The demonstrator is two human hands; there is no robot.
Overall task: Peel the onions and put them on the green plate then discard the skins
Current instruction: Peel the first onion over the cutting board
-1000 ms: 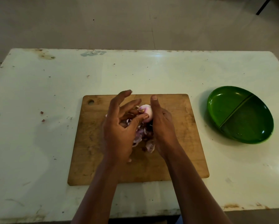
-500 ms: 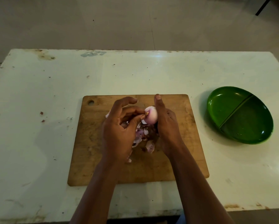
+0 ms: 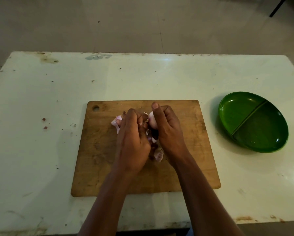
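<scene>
A pale pink onion (image 3: 152, 122) is held above the wooden cutting board (image 3: 98, 150) by my right hand (image 3: 168, 132), whose fingers curl round it with the thumb up. My left hand (image 3: 134, 138) lies close against the onion's left side, fingers curled over it and pinching at its skin. Loose purple-pink skins lie on the board: a piece to the left (image 3: 116, 122) and more between my wrists (image 3: 158, 155). The green divided plate (image 3: 236, 109) sits at the right of the table with nothing in it.
The white table (image 3: 40, 150) is stained and carries small red scraps (image 3: 44, 123) at the left. Its front edge runs just below the board. Beyond the far edge is tiled floor, with a dark chair leg (image 3: 279, 6) at top right.
My left hand's fingers, spread a second ago, have curled down over the onion's left side. The onion in my right hand has shifted slightly; more of it is now covered.
</scene>
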